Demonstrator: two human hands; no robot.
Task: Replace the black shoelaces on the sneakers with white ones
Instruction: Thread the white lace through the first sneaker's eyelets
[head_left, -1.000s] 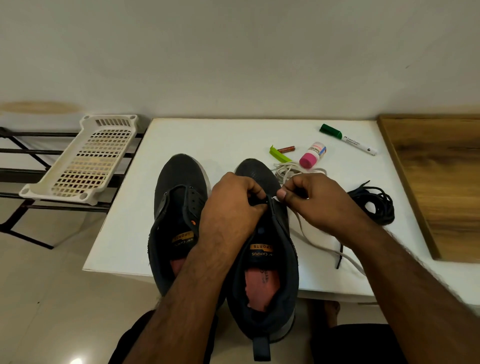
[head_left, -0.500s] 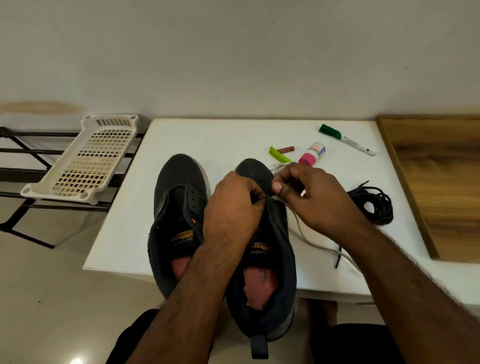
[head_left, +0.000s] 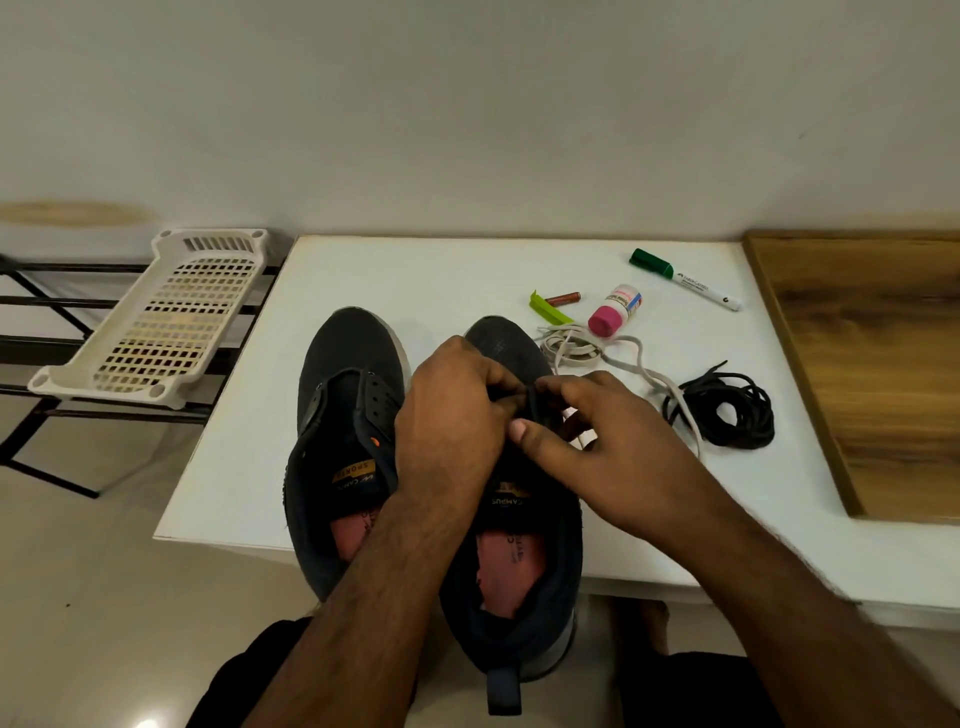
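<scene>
Two dark sneakers stand side by side on the white table (head_left: 447, 270), heels toward me. The left sneaker (head_left: 345, 415) has no lace. My left hand (head_left: 452, 415) grips the eyelet flap of the right sneaker (head_left: 519, 571) near its toe end. My right hand (head_left: 597, 447) meets it there, fingers curled at the eyelets, pinching what looks like the end of the white lace (head_left: 623, 358). That lace runs from a loose coil beside the shoe toward my right hand. The removed black laces (head_left: 732, 410) lie bundled at the right.
A green marker (head_left: 685, 278), a small pink-capped bottle (head_left: 613, 312), a green clip (head_left: 548, 307) and a small battery (head_left: 563, 298) lie behind the shoes. A wooden board (head_left: 872, 364) borders the table's right. A white perforated tray (head_left: 161, 322) sits on a black rack at left.
My right hand has come back from the white lace coil toward the eyelets, closing against my left hand. The lace coil is now uncovered. The shoes have stayed put.
</scene>
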